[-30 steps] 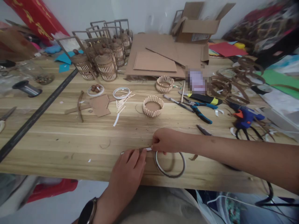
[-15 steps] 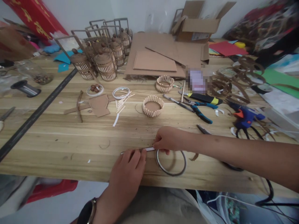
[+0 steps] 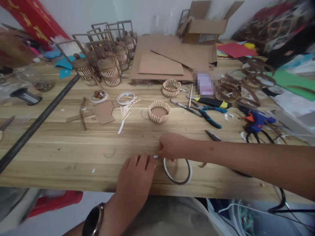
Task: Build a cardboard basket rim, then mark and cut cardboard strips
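Near the table's front edge, my left hand (image 3: pixel 136 175) bends its fingers down over a thin strip, mostly hidden beneath them, and holds it against the wood. A short piece of white tape (image 3: pixel 156 156) shows between my two hands. My right hand (image 3: pixel 172 146) is closed in a pinch on this tape. Below the right hand stands a thin, ring-shaped tape roll (image 3: pixel 190 173), partly covered by the fingers. Beyond the hands sits a round basket of small upright sticks (image 3: pixel 159 112), with a similar basket (image 3: pixel 171 88) behind it.
Blue-handled pliers (image 3: pixel 210 119), a yellow-black cutter (image 3: pixel 214 102) and a blue glue gun (image 3: pixel 258 119) lie at right. Two white tape rolls (image 3: pixel 126 98) (image 3: pixel 99 96) and cut cardboard (image 3: pixel 103 112) lie left. Several handled baskets (image 3: pixel 109 70) and cardboard sheets (image 3: pixel 161 65) are at the back.
My left hand has slid slightly right, closer to the right hand, so less white tape shows between them. The tape roll has shifted slightly left and turned a little.
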A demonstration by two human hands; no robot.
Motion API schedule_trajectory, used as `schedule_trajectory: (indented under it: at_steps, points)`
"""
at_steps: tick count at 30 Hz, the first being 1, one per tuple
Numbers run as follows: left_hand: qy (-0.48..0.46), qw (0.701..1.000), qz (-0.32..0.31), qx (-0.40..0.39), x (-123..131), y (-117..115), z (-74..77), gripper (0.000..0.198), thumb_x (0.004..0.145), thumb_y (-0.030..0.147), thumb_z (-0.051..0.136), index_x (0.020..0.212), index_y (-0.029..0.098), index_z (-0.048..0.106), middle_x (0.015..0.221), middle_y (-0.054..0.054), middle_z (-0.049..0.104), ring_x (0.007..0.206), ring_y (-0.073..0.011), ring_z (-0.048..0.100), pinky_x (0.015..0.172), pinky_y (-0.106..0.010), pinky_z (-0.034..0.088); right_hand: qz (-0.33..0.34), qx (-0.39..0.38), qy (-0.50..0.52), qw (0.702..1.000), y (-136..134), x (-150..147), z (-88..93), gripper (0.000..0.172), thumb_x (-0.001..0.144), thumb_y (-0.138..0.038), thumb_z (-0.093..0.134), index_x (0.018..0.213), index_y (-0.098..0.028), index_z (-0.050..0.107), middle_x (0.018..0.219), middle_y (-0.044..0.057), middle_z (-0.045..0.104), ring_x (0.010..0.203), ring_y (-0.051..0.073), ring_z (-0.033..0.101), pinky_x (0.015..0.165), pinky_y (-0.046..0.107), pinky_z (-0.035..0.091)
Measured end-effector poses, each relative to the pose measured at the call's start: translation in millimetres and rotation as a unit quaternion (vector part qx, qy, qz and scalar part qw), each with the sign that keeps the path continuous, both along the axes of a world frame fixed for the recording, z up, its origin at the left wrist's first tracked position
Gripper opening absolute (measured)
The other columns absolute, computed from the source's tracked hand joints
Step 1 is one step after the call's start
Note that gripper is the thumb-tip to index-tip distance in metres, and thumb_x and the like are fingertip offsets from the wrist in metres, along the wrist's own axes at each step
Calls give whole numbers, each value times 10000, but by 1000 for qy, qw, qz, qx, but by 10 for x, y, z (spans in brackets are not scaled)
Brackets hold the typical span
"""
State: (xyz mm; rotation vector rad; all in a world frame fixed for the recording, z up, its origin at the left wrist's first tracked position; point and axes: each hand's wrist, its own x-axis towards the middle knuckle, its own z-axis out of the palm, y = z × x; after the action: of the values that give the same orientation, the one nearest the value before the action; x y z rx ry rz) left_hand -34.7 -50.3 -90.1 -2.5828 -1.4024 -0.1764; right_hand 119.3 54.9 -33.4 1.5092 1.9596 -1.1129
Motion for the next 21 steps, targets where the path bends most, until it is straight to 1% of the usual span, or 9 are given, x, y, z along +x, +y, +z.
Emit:
schedule_trajectory:
  at_steps: [3,4,7,9,12,14,17,21]
  points:
    - [-8,1000,-3,5,27,33,5,304,815,74,683,1103,171,698,895,-73,680,767,-256,585,627,-377,510,17,17,0,1000,-5,-9,-1,182,755,-237,648,613,-136,702,542,51,666,505,146,589,457,217,401]
    - [-14,1000,-5,5,28,49,6,294,813,74,688,1089,175,701,919,-80,684,784,-263,584,639,-384,511,23,19,1,1000,-8,-4,3,180,762,-232,643,634,-130,717,556,56,678,511,144,589,459,216,398]
    - [-54,998,-3,-14,20,122,29,145,855,109,666,960,198,712,989,-90,688,849,-281,582,690,-408,513,40,18,2,999,-30,34,39,214,803,-190,581,709,-117,759,592,67,707,528,142,596,471,217,392]
    - [-80,996,4,-43,14,187,63,117,892,115,626,913,195,708,963,-85,690,865,-282,580,719,-419,510,55,25,8,998,-65,67,75,259,831,-161,530,801,-122,784,647,71,737,571,150,621,497,222,393]
    - [-111,986,7,-122,9,290,115,138,936,150,581,888,175,708,863,-70,692,859,-276,590,766,-433,506,90,76,22,993,-152,109,121,302,847,-134,510,944,-151,795,848,87,788,746,186,684,597,240,427]
    - [-145,973,-9,-182,6,354,139,173,946,166,565,854,181,710,833,-53,699,862,-260,602,804,-418,501,105,117,32,987,-221,124,139,310,862,-134,508,999,-162,785,957,97,788,860,215,699,670,261,449]
    - [-196,946,-17,-256,3,435,176,203,915,134,549,837,201,724,832,-34,720,866,-229,628,814,-363,487,108,145,28,983,-320,134,157,298,892,-147,493,1014,-158,765,980,107,780,915,240,705,714,288,463]
    - [-240,904,5,-355,16,498,258,232,858,125,514,814,202,728,830,-28,738,794,-202,651,720,-297,459,109,159,17,981,-413,137,186,276,922,-184,493,1013,-148,751,975,125,773,910,271,710,692,318,457]
